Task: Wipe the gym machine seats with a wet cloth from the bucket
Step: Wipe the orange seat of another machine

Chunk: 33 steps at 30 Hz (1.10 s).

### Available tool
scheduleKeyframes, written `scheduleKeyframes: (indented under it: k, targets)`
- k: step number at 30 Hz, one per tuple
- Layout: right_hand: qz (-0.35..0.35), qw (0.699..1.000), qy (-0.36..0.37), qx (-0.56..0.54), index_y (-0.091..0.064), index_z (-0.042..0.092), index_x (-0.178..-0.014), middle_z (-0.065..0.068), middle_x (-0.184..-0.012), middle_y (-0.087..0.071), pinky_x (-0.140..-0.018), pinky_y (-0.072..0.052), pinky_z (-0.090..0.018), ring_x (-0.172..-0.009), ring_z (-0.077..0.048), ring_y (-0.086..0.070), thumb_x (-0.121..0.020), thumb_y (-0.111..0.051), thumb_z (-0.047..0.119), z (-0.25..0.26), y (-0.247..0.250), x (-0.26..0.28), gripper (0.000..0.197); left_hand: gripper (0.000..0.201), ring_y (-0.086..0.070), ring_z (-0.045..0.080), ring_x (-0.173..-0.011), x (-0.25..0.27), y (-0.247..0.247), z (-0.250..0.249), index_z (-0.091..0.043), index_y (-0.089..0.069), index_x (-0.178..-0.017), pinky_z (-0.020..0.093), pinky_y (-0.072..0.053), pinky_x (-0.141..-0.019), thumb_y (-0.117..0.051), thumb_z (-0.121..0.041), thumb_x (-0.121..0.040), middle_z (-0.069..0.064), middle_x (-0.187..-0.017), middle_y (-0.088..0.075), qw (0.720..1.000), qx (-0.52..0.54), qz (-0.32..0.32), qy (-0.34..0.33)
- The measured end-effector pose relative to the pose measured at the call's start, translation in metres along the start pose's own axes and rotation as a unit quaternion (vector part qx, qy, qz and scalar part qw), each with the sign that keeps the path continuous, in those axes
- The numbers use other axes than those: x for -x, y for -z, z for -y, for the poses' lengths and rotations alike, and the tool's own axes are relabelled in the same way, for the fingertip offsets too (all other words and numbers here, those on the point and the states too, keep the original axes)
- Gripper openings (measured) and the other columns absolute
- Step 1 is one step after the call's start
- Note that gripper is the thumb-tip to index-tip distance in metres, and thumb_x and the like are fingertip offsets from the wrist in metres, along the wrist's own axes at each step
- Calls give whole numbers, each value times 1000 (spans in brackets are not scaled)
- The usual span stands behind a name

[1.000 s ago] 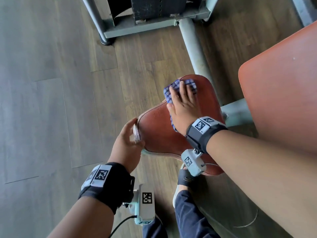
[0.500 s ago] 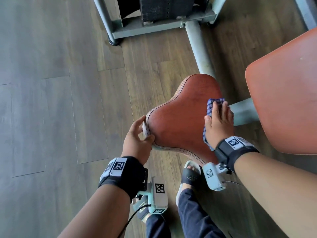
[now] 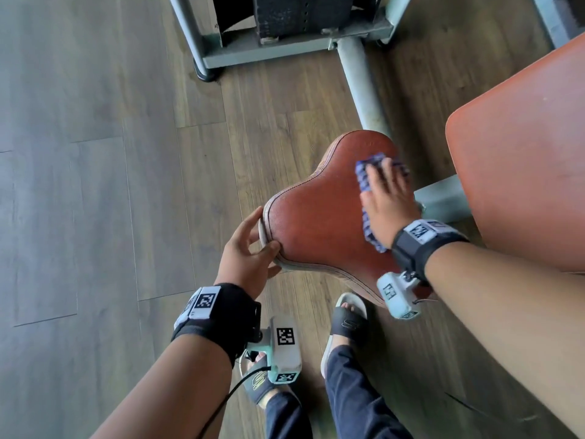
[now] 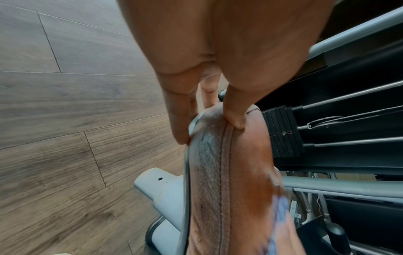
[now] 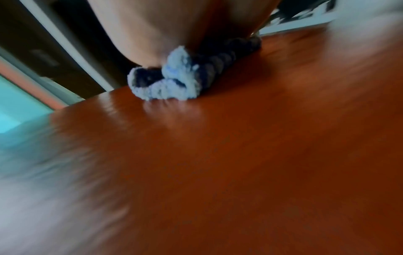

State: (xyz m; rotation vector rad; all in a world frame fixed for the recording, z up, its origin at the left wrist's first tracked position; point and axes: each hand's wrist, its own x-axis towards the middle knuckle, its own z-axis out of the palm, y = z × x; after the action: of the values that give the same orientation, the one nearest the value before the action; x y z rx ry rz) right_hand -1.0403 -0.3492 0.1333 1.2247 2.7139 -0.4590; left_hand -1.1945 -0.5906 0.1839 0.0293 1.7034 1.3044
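Note:
A reddish-brown padded machine seat [image 3: 319,217] stands on a grey post above the wood floor. My right hand [image 3: 384,193] lies flat on a blue-and-white checked cloth [image 3: 364,182], pressing it onto the seat's right side near the narrow far end. In the right wrist view the bunched cloth [image 5: 172,81] sits under my palm on the glossy seat [image 5: 218,155]. My left hand [image 3: 250,248] grips the seat's near left edge, thumb on top and fingers underneath; the left wrist view shows the thumb [image 4: 235,113] on the seam of the seat [image 4: 218,181]. No bucket is in view.
A larger orange pad [image 3: 522,160] stands close on the right. The grey machine frame [image 3: 285,49] and weight stack [image 4: 281,131] lie beyond the seat, with a grey tube [image 3: 364,87] running to it. My sandalled feet [image 3: 346,321] stand just below the seat.
My right hand has swept the cloth from the seat's far end to its right edge, then a little forward again. The left hand keeps its grip on the left edge.

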Motion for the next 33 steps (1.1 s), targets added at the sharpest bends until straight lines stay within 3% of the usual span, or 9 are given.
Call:
scheduleKeyframes:
  k: [6, 10, 12, 16, 20, 22, 27, 31, 33]
  targets:
    - [-18, 992, -125, 1, -20, 20, -154, -14, -163, -8, -120, -11, -48, -148, -33, -12, -101, -32, 36, 10, -1, -17, 57, 64, -67, 20, -111, 1, 0, 2, -51, -53, -135, 40, -63, -79, -63, -3, -95, 1, -127, -63, 1000, 1, -6, -6]
    - [-14, 1000, 8, 3, -36, 24, -148, -12, -160, -20, -118, -13, -49, -146, -34, -19, -91, -13, 50, 78, 4, -31, 67, 62, -68, 20, -111, 1, -2, 0, -56, -54, -127, 38, -63, -78, -63, -3, -96, 2, -125, -64, 1000, 7, -6, -8]
    - [7, 997, 76, 10, -39, 26, -147, -6, -160, -24, -118, -10, -48, -148, -28, -16, -95, -17, 47, 100, 5, -35, 60, 61, -68, 22, -111, 1, -3, -1, -56, -55, -125, 41, -63, -80, -63, -3, -96, 3, -125, -65, 1000, 8, -8, -3]
    - [10, 993, 121, -12, -36, 23, -149, -5, -162, -20, -121, -7, -46, -149, -26, -11, -96, -14, 47, 73, 6, -37, 62, 61, -68, 23, -110, 2, -4, -1, -53, -56, -128, 44, -62, -83, -62, -1, -96, 5, -127, -63, 1000, 16, -8, -1]
    - [-22, 1000, 7, -17, -28, 14, -151, -17, -161, -14, -121, -9, -42, -147, -35, -16, -93, -13, 47, 2, 8, -41, 70, 61, -68, 21, -108, 2, -4, 0, -54, -57, -125, 40, -62, -80, -61, 1, -96, 5, -125, -64, 1000, 26, -7, -6]
    - [-13, 997, -62, -41, -23, 13, -153, -19, -161, -11, -120, -12, -41, -147, -36, -16, -99, -27, 39, -18, 9, -43, 60, 61, -69, 21, -107, 2, -5, 1, -54, -57, -124, 41, -62, -81, -61, 1, -96, 5, -124, -65, 999, 34, -11, -4]
    - [-30, 990, -136, -6, -24, 14, -153, -19, -160, -15, -116, -18, -46, -145, -36, -21, -99, -36, 35, 8, 4, -49, 59, 60, -69, 21, -107, 1, -7, 4, -51, -59, -130, 44, -62, -81, -63, -2, -96, 5, -123, -65, 999, 30, -23, 4]
    - [-13, 1000, -3, 28, -39, 21, -145, -16, -158, -23, -115, -18, -52, -143, -37, -25, -87, -31, 45, 78, 9, -42, 63, 60, -68, 23, -105, -1, -7, 4, -39, -56, -138, 46, -61, -79, -63, 1, -95, 8, -119, -66, 999, 43, -30, 11]
    - [13, 995, 97, 35, -40, 24, -145, -10, -159, -25, -116, -15, -51, -146, -30, -19, -94, -30, 42, 112, 8, -38, 54, 59, -67, 24, -104, -1, -8, 4, -36, -56, -138, 46, -61, -79, -62, 3, -95, 8, -116, -67, 998, 47, -30, 13]
